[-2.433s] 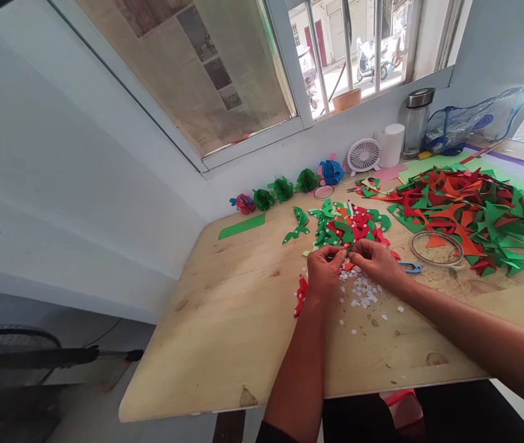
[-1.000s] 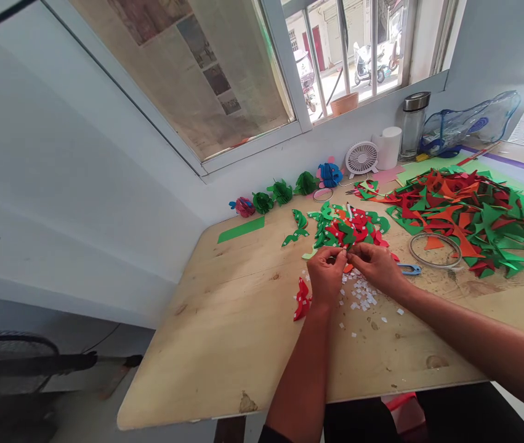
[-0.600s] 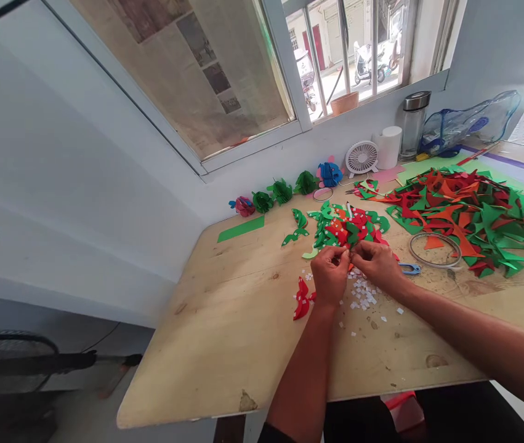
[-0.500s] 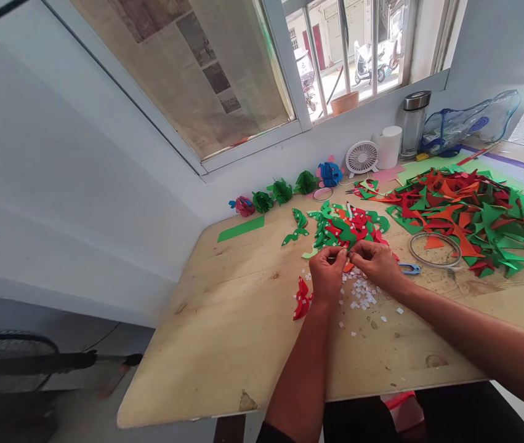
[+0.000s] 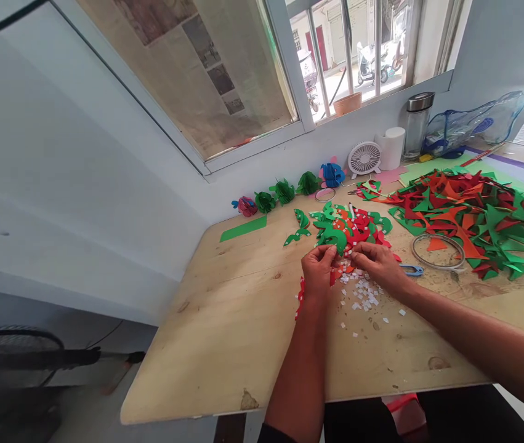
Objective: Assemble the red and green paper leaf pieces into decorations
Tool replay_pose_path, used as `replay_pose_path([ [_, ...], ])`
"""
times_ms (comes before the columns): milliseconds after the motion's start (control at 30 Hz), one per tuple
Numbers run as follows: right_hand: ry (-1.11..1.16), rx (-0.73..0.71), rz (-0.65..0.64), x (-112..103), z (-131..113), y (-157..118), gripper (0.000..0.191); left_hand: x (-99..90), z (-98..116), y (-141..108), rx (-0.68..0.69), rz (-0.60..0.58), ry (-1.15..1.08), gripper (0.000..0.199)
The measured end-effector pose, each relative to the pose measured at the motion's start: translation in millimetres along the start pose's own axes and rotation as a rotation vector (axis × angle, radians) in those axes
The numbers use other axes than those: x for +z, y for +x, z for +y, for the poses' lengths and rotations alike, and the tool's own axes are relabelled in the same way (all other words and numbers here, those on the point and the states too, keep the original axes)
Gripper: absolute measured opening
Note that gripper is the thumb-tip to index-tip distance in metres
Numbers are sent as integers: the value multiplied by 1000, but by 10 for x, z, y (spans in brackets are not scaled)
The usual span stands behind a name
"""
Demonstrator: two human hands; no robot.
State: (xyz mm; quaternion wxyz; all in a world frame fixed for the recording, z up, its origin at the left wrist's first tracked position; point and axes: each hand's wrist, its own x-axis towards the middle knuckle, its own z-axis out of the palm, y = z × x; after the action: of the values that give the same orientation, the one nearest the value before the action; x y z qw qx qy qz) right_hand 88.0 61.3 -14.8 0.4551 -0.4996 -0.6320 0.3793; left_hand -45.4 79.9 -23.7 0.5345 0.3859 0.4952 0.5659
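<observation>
My left hand [image 5: 319,266] pinches a green paper piece [image 5: 334,239] by its lower edge, in front of a pile of red, green and orange cut-outs [image 5: 362,226] dotted with white squares. Just to its right, my right hand [image 5: 376,261] has thumb and fingertips pressed together; what they hold is too small to make out. White paper bits [image 5: 364,294] lie scattered on the wooden table below my hands. A red cut-out [image 5: 299,296] is partly hidden behind my left wrist. Two green cut-outs [image 5: 297,236] lie left of the pile.
Scissors with a blue handle [image 5: 412,270] and a tape roll [image 5: 438,252] lie right of my hands, beside a large heap of paper scraps [image 5: 487,215]. Along the wall stand paper ornaments [image 5: 284,191], a small white fan [image 5: 364,159] and a glass bottle [image 5: 415,132].
My left hand has moved slightly left, away from my right hand, and more of the green piece shows at its fingertips. The red cut-out is now more covered by my left arm.
</observation>
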Motion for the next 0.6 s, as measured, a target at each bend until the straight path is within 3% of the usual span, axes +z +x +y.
replay_pose_path([
  [133, -94, -37, -9, 4, 59, 5, 12, -17, 9, 9, 15, 9, -27, 23],
  [367, -114, -125, -45, 3, 63, -2, 25, -28, 45, -9, 36, 0, -19, 24],
  [500, -21, -56, 30, 28, 68, 1, 13, -32, 81, -27, 63, -21, -11, 22],
  [600, 114, 27, 69, 25, 69, 20, 19, -21, 101, -41, 88, -64, 17, 21],
])
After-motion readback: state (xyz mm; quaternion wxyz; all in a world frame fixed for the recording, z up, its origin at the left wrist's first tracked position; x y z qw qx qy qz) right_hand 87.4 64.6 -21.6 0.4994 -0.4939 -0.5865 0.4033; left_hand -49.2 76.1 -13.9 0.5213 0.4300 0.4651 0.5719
